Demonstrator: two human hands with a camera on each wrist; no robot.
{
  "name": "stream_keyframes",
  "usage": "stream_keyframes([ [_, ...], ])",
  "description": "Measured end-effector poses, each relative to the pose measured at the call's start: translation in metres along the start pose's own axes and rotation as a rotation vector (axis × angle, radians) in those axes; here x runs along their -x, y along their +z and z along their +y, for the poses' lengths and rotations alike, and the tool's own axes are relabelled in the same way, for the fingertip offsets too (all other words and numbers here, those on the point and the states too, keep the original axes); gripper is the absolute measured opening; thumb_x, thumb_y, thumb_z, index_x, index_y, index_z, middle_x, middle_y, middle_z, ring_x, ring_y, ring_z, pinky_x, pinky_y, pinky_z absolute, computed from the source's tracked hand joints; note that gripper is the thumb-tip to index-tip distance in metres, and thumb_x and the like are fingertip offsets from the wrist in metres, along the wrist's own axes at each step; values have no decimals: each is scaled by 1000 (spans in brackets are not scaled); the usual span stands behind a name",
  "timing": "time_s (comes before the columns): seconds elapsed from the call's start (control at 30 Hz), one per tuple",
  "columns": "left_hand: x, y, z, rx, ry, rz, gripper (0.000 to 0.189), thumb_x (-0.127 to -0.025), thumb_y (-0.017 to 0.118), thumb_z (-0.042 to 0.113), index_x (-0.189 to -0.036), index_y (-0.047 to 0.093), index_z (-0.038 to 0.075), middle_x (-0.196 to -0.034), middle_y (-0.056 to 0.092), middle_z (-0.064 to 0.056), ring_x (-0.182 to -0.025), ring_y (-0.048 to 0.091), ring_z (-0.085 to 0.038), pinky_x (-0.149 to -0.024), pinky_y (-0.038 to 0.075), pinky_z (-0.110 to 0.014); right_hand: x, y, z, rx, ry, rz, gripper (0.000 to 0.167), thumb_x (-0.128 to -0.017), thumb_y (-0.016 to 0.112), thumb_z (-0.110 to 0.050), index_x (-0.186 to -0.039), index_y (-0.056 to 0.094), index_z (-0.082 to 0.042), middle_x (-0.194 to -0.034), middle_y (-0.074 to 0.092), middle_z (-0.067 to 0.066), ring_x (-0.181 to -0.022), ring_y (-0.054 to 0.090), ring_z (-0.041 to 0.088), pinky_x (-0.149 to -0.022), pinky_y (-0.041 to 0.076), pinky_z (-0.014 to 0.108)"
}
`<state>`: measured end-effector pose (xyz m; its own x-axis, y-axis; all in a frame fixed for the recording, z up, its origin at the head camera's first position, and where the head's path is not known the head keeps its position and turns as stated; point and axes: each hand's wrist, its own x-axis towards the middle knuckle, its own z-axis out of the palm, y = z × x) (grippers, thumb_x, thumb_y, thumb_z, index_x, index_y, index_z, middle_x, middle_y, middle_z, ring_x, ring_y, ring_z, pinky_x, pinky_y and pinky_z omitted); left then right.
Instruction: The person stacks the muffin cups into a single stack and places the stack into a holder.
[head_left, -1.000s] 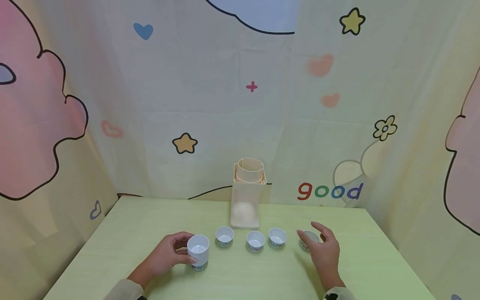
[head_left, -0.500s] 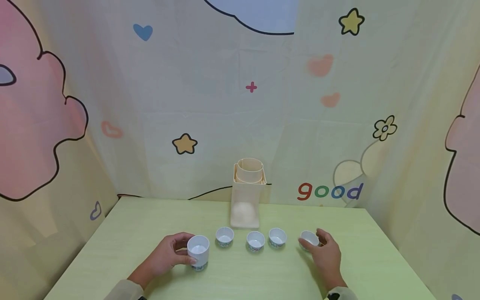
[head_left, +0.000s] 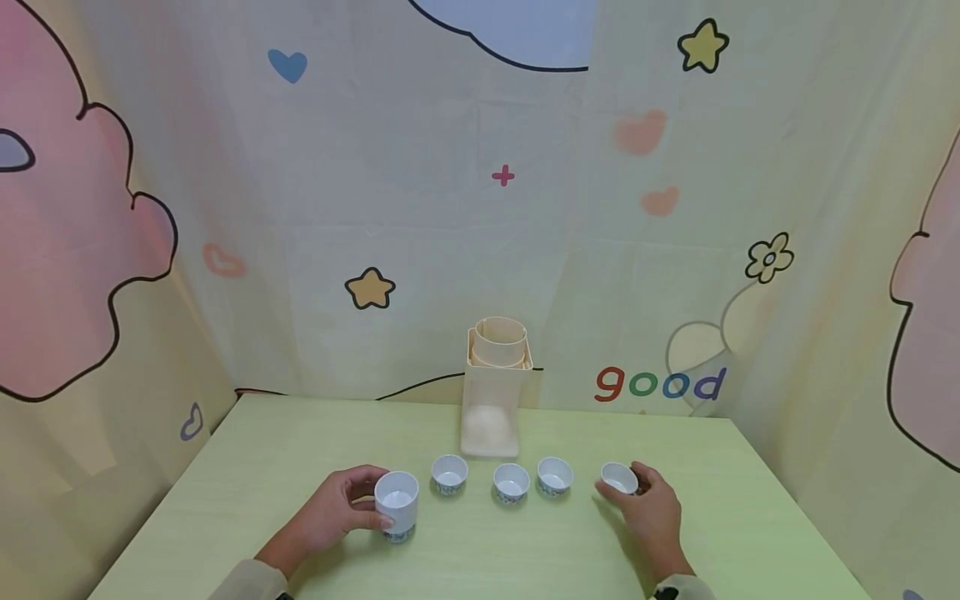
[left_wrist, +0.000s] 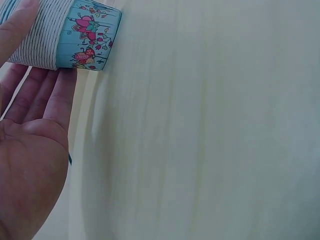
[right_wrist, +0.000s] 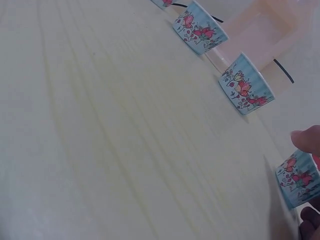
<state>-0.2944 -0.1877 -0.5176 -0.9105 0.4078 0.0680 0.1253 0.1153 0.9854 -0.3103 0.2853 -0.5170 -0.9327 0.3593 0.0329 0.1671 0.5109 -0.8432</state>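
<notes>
My left hand (head_left: 337, 508) grips a stack of nested paper cups (head_left: 397, 508) at the left of the table, fingers behind it and thumb in front. In the left wrist view the stack (left_wrist: 37, 37) shows many close white rims above a light blue, flower-printed bottom cup. On the right, my right hand (head_left: 652, 512) pinches a single paper cup (head_left: 618, 478) between thumb and fingers. The right wrist view shows this cup (right_wrist: 298, 180) upright, blue with red flowers, the thumb at its near side. Three more paper cups stand between the hands: left (head_left: 449, 474), middle (head_left: 512, 483) and right (head_left: 555, 476).
A cream plastic cup dispenser (head_left: 491, 408) with a round tube on top stands behind the middle cups, near the table's back edge. The pale wooden table (head_left: 480, 558) meets a printed cloth curtain (head_left: 420, 167) at the back and sides.
My right hand has come down and its thumb and fingers have closed on the right-hand cup. The left hand and its stack have stayed in place.
</notes>
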Motion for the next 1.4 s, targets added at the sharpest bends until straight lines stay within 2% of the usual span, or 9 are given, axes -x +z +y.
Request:
stream_keyframes([
  [0.37,0,0,-2,-12,9,-2,64,-79,89,14,-134,60,-1,-132,66,-17,-119,66,-24,-97,58,-26,-2,1,4,49,-14,12,86,-82,86,-37,-144,48,9,-136,58,32,-122,55,41,-109,45,58],
  [0.57,0,-1,-2,-11,13,0,66,-78,90,14,-134,60,-2,-133,65,-19,-120,65,-28,-98,58,-27,-3,1,3,65,-5,9,87,-83,86,-39,-144,48,8,-138,57,32,-125,54,42,-111,44,59],
  [1.0,0,0,-1,-3,1,4,65,-78,90,13,-133,60,-2,-132,65,-19,-118,67,-28,-97,59,-27,4,-3,2,51,-30,16,80,-83,86,-35,-141,51,9,-136,59,32,-122,57,41,-108,47,57],
  [1.13,-1,0,0,-5,-11,8,65,-78,90,12,-134,60,-1,-133,65,-18,-118,67,-27,-97,59,-28,6,-5,-1,38,-38,0,79,-84,86,-32,-141,51,9,-135,59,32,-121,56,41,-107,47,56],
  [1.4,0,0,0,-21,-28,13,64,-78,90,13,-134,60,0,-133,66,-16,-118,67,-26,-98,58,-28,11,-9,-13,23,-8,-68,78,-87,84,-28,-147,47,4,-147,50,31,-131,49,43,-114,42,60],
])
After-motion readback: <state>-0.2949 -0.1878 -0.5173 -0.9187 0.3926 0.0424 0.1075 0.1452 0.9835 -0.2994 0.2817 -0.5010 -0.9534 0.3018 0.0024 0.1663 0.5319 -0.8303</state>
